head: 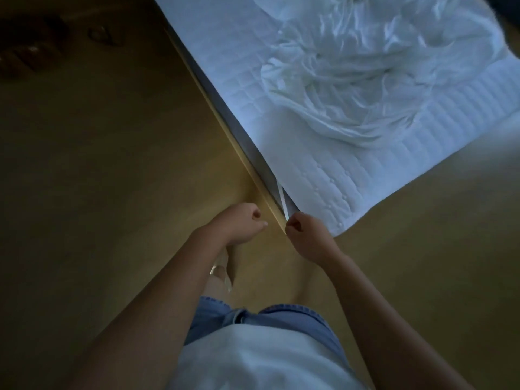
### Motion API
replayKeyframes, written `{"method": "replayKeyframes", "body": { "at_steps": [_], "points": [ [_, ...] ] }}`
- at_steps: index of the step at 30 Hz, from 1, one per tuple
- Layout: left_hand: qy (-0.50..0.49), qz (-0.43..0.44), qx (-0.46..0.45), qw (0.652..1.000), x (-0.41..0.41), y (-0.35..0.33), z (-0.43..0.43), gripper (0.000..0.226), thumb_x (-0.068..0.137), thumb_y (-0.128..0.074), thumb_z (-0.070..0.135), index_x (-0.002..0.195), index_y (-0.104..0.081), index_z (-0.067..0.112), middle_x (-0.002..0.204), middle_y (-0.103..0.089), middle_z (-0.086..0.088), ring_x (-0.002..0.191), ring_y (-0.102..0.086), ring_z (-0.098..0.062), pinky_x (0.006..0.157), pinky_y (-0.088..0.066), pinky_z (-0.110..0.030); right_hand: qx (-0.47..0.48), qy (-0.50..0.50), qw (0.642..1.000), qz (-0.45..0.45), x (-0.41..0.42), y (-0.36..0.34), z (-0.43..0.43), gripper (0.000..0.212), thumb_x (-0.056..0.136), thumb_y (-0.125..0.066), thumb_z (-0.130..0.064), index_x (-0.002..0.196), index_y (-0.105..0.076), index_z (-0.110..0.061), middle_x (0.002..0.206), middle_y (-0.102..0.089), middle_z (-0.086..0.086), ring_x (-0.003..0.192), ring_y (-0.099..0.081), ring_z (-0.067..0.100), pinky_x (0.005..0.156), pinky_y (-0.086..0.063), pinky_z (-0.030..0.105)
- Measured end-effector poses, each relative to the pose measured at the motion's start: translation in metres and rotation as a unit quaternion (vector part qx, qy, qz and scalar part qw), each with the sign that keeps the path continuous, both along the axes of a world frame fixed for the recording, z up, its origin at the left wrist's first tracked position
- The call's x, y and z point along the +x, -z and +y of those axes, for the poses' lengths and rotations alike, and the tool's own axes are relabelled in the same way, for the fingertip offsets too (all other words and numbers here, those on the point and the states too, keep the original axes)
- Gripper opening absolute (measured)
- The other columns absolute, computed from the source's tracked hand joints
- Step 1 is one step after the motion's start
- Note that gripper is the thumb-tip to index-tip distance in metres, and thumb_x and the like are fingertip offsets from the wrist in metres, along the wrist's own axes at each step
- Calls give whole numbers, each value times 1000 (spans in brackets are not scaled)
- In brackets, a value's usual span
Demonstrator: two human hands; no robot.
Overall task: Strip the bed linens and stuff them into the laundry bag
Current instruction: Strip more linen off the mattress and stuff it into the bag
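Bed linens: the quilted mattress pad [323, 175] lies flat on the bed, with the crumpled sheet [351, 80] heaped on it well beyond the hands. The pad's near corner points at the person. The corner strap [282, 198] runs down the mattress edge to the right hand [306, 235], whose fingers pinch its lower end. The left hand [242, 223], just across the bed rail [225, 130], is clenched on nothing visible. Likely pull: outward, off the corner.
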State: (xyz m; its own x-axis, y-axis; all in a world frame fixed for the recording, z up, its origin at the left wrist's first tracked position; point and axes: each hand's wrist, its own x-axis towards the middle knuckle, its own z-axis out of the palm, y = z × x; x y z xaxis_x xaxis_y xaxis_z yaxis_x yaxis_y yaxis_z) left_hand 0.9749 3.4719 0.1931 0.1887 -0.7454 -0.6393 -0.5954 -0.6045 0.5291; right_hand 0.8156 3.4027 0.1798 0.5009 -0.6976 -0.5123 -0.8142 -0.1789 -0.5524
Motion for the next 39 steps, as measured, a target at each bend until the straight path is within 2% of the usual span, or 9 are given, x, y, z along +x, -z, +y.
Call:
{"method": "replayKeyframes", "body": {
  "at_steps": [3,9,16,24,27,30,34,36,39],
  "points": [
    [46,-14,22,999,53,0,-48,46,95,-53,35,135,-50,12,133,-55,-9,118,-54,-24,96,-45,-35,3,31,1000,3,48,-3,-35,9,88,-51,-14,84,-59,-13,74,-58,-2,70,-54,18,57,-39,26],
    [79,-119,-86,986,116,15,-159,42,95,-46,22,136,-46,14,130,-56,-8,111,-56,-28,88,-49,-36,-1,95,995,6,108,7,-122,13,89,-49,-14,91,-62,-11,85,-62,2,79,-57,21,72,-47,33],
    [141,-131,-25,981,143,85,-329,46,92,-46,20,137,-43,13,136,-49,-10,120,-48,-30,95,-44,-38,-50,158,986,1,149,76,-265,26,93,-51,-16,117,-59,-7,118,-56,6,106,-54,22,84,-41,27],
    [211,-202,23,956,147,188,-447,69,91,-56,23,149,-19,19,156,-16,-7,143,-15,-28,111,-22,-44,-76,103,988,83,175,180,-381,55,89,-57,-15,141,-39,-6,147,-35,14,135,-29,31,110,-27,36],
    [248,-213,12,945,155,227,-461,67,94,-53,26,150,-18,28,159,-5,-5,146,-3,-25,113,-11,-50,-152,102,980,77,183,216,-400,29,78,-59,-6,106,-63,2,116,-59,23,107,-54,43,90,-46,48],
    [225,-208,-90,948,168,250,-472,45,95,-48,21,140,-44,24,153,-27,-8,143,-19,-25,112,-10,-50,-219,181,956,78,195,227,-415,7,79,-58,-6,78,-60,0,77,-63,20,69,-60,40,65,-45,41],
    [140,-106,-123,977,177,235,-494,28,98,-40,13,122,-54,7,118,-60,-17,113,-53,-33,102,-30,-41,-119,277,950,77,216,201,-430,18,101,-34,-18,95,-45,-6,74,-52,9,68,-45,29,63,-29,35],
    [71,-12,-125,990,181,209,-507,17,98,-37,11,103,-52,4,102,-62,-22,92,-56,-37,77,-37,-37,-59,331,941,34,234,178,-436,21,103,-30,-21,86,-37,-10,68,-45,-1,66,-43,23,64,-29,33],
    [-46,133,-84,987,195,162,-517,17,89,-38,19,77,-47,10,79,-56,-8,79,-48,-25,66,-35,-33,18,401,915,-43,258,138,-443,33,100,-35,-18,67,-36,-15,64,-40,-3,60,-38,13,64,-29,29]
  ]
}}
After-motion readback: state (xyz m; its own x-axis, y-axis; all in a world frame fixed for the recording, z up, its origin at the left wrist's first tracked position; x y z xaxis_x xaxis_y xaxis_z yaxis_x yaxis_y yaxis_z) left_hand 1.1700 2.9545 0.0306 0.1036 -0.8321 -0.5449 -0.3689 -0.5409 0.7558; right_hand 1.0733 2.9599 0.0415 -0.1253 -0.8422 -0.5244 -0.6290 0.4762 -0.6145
